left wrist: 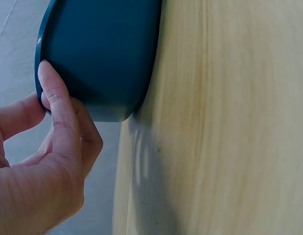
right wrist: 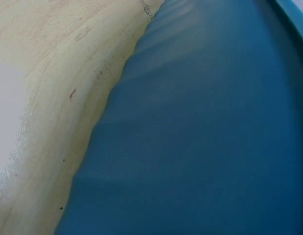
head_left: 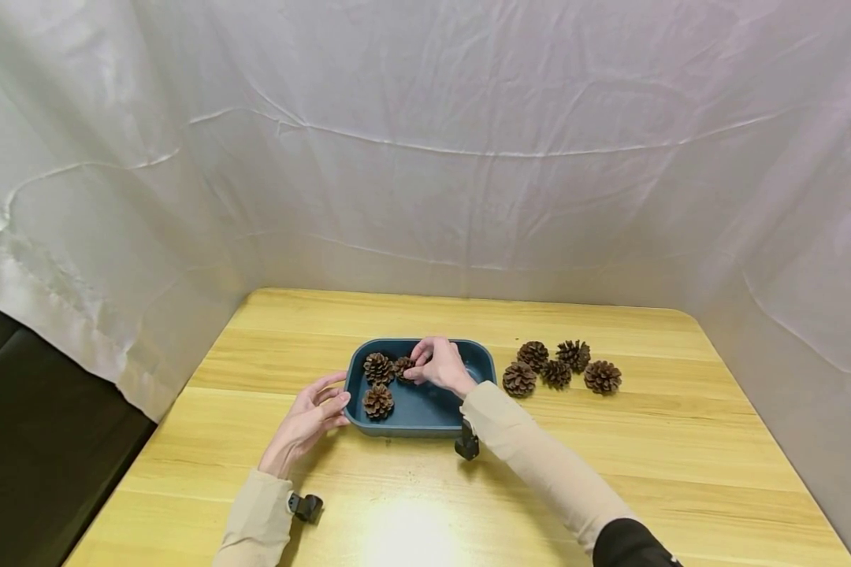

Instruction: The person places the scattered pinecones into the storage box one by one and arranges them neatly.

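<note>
Fingers of the right hand (head_left: 436, 364) curl over a pine cone (head_left: 403, 368) inside the blue tray (head_left: 425, 424), pinching it at the far-left part of the tray, just beside another cone (head_left: 378, 368). A third cone (head_left: 378, 401) sits nearer in the tray, on its left side. The held cone is low, but I cannot tell whether it rests on the tray floor or hangs just above it.

Over on the left, the left hand (head_left: 310, 417) has its fingers nearly straight and relaxed, the tips touching the tray's left wall. The left wrist view shows a fingertip (left wrist: 46, 73) against the rim of the tray (left wrist: 102, 54), steadying it and gripping nothing. The right wrist view shows only the tray wall (right wrist: 200, 137) and the table (right wrist: 53, 98); no fingers appear there.

Four cones lie on the table (head_left: 610, 472) to the right of the tray, close together: one (head_left: 518, 379) nearest the tray, one (head_left: 533, 354) farther back, one (head_left: 556, 373) between, and one (head_left: 602, 376) rightmost; a fifth (head_left: 574, 354) sits at the far side of the group.

Judging by how things lie, the work looks a little under halfway: three cones are in the tray, counting the one in hand, and five remain outside.
</note>
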A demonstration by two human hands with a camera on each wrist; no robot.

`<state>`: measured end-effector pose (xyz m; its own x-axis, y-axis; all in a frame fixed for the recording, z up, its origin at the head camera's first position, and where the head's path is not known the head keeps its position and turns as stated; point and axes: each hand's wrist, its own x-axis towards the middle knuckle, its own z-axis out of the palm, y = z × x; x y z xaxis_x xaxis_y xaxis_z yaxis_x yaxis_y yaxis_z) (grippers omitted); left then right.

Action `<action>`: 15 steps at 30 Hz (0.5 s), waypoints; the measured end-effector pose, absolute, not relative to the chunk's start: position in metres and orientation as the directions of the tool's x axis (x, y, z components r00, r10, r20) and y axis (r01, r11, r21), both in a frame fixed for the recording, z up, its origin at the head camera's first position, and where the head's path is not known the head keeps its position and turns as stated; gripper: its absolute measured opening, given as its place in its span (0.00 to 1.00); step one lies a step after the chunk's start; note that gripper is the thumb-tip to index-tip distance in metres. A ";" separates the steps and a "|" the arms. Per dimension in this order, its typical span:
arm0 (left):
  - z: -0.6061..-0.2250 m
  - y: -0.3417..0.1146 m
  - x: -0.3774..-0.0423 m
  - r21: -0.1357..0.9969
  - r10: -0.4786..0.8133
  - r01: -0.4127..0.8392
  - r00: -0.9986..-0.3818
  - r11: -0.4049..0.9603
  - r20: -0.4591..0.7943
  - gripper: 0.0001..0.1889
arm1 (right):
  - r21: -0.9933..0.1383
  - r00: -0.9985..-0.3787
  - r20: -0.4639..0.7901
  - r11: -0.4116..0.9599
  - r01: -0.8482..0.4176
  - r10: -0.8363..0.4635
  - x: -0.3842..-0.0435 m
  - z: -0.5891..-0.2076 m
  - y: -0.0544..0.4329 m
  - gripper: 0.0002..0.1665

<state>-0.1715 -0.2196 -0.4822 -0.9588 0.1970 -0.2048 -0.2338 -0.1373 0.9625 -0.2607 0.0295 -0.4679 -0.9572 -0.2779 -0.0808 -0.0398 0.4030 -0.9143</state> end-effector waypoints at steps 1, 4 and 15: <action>-0.482 -0.220 -0.171 0.963 0.198 -0.233 -0.959 -0.137 -0.204 0.32 | -0.915 -0.957 -0.080 0.401 -0.040 -0.278 -0.261 -0.468 0.030 0.13; -0.482 -0.220 -0.171 0.963 0.195 -0.234 -0.959 -0.136 -0.205 0.31 | -0.917 -0.958 -0.076 0.397 -0.042 -0.276 -0.261 -0.468 0.030 0.13; -0.484 -0.220 -0.171 0.963 0.184 -0.234 -0.961 -0.133 -0.208 0.31 | -0.922 -0.959 -0.077 0.386 -0.035 -0.271 -0.259 -0.465 0.033 0.14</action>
